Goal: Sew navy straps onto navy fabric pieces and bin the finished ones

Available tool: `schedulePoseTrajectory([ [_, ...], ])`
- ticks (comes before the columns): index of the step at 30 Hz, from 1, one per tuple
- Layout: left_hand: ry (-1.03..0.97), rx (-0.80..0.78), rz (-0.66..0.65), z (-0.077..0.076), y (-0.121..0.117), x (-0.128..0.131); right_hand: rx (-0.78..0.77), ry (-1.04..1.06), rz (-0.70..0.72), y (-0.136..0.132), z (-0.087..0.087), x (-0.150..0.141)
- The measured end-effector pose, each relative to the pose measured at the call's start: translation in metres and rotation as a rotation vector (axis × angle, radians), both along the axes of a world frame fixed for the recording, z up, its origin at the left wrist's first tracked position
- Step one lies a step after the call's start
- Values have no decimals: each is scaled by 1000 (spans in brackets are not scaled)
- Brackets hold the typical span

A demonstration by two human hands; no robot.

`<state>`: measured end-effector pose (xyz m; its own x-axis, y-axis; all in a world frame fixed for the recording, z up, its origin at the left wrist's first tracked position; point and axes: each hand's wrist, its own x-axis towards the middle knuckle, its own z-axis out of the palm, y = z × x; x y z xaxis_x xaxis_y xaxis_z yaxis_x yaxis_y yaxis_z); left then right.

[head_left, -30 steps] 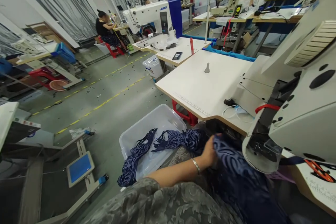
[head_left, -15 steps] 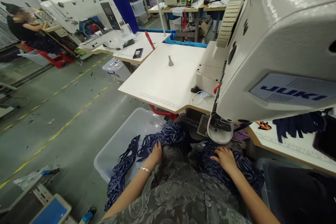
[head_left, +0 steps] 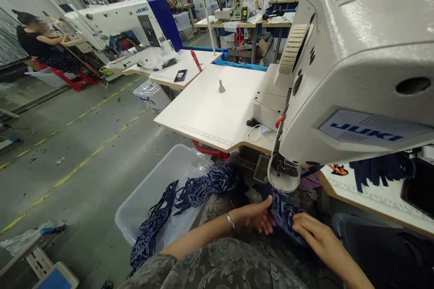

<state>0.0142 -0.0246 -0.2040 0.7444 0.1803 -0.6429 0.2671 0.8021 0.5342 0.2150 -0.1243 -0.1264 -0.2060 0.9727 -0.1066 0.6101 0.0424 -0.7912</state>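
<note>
A bunch of navy patterned fabric [head_left: 284, 210] lies across my lap under the sewing machine's rounded end [head_left: 284, 179]. My right hand [head_left: 313, 232] pinches its right side between thumb and fingers. At the fabric's left edge is my left hand [head_left: 260, 217], palm turned inward, thumb raised and fingers loosely apart; the thumb's tip seems to touch the cloth. More navy patterned fabric with thin straps [head_left: 222, 178] trails from my left knee over a clear plastic bin [head_left: 135, 207]. The lower part of the lap fabric is hidden behind my right hand.
The white sewing machine head [head_left: 359, 76] stands close above my hands. On the left stretches a white tabletop [head_left: 203, 104] with a small grey peg [head_left: 221, 86]. Dark strips [head_left: 381, 171] hang over the right table [head_left: 359, 194]. A dark-filled bin [head_left: 379, 244] sits below. A co-worker [head_left: 37, 43] sits far left.
My left hand has left the fabric over the left bin and crossed to the lap fabric. My right hand has gone from resting on that cloth to pinching it. The view has shifted slightly.
</note>
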Motion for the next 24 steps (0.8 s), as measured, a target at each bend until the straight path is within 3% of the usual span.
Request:
schedulePoseTrajectory([
  [3,77,-27,21,-3,10,1,-156,48,146,-9,31,-12],
  [6,103,58,195,7,23,-8,-230,52,191,-11,42,-15],
  [10,47,234,426,45,37,-32,-236,-40,128,-1,27,-4],
  [13,-33,363,485,86,40,-50,-84,-84,-50,14,19,-9],
  [16,-93,458,390,129,34,-58,110,-1,-141,31,30,-33],
  [19,-101,556,284,167,25,-57,131,146,-19,43,53,-61],
  [24,56,1057,17,212,18,-57,64,213,-85,41,76,-69],
])
